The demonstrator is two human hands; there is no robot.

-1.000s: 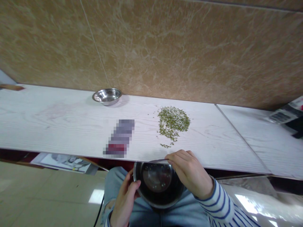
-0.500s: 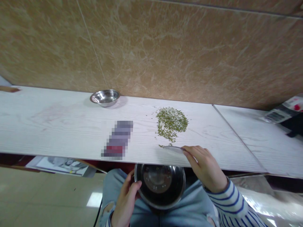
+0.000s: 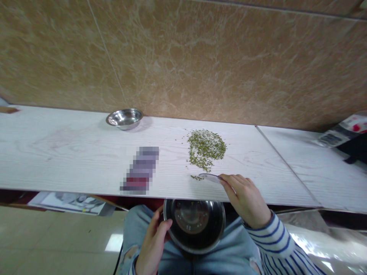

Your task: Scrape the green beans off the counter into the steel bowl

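Note:
My left hand (image 3: 155, 236) grips the left rim of a deep stainless steel bowl (image 3: 197, 250), thumb over the edge. The bowl sits above my lap, below the table's front edge, with a few small specks inside. My right hand (image 3: 243, 194) is closed on one end of a thin, pale, flat tool with a curved edge (image 3: 210, 177); its exact kind is unclear. The tool's free tip lies just right of a few small green beans (image 3: 196, 177), which look like mung beans. Behind them spreads a larger patch of the same beans (image 3: 206, 147).
A small shallow metal bowl (image 3: 124, 119) stands by the wall on the white table (image 3: 71, 152). A blurred-out dark rectangular object (image 3: 140, 170) lies left of the beans. At the far right are a printed plastic package (image 3: 344, 130) and something black.
My right hand has shifted the tool slightly away from the table's front edge. Several beans now show more clearly beside its tip. My left hand and the deep bowl stay put.

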